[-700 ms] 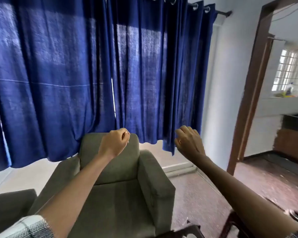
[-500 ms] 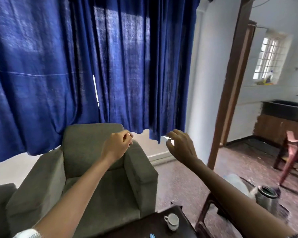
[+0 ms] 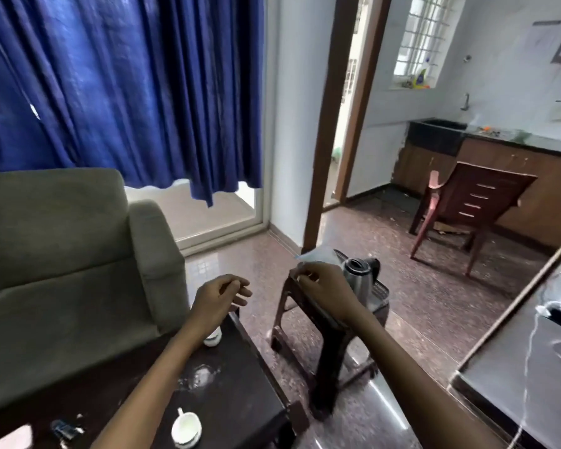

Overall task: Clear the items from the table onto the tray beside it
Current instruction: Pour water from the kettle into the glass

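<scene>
A dark coffee table (image 3: 240, 400) fills the lower middle. Two white cups stand on it: one (image 3: 186, 429) near the front edge, one (image 3: 212, 341) further back, partly hidden by my left wrist. A small blue item (image 3: 64, 427) and a whitish smear or wrapper (image 3: 201, 375) also lie on it. To the right stands a brown stool (image 3: 324, 361) carrying a grey tray (image 3: 381, 290), with a steel kettle (image 3: 358, 275) and a pale sheet (image 3: 319, 254) on it. My left hand (image 3: 222, 296) hovers over the table's far end, loosely curled and empty. My right hand (image 3: 323, 283) hovers over the stool, fingers bent, nothing seen in it.
A grey-green armchair (image 3: 72, 270) stands left of the table under blue curtains (image 3: 120, 85). A brown door frame (image 3: 334, 124) leads to a kitchen with a maroon plastic chair (image 3: 473, 202). A grey counter (image 3: 525, 367) with white cables sits at the right.
The view has swung down and right, bringing the table, cups, stool and kettle into sight. Both hands have dropped lower; the left fist has loosened, and the right hand is over the stool.
</scene>
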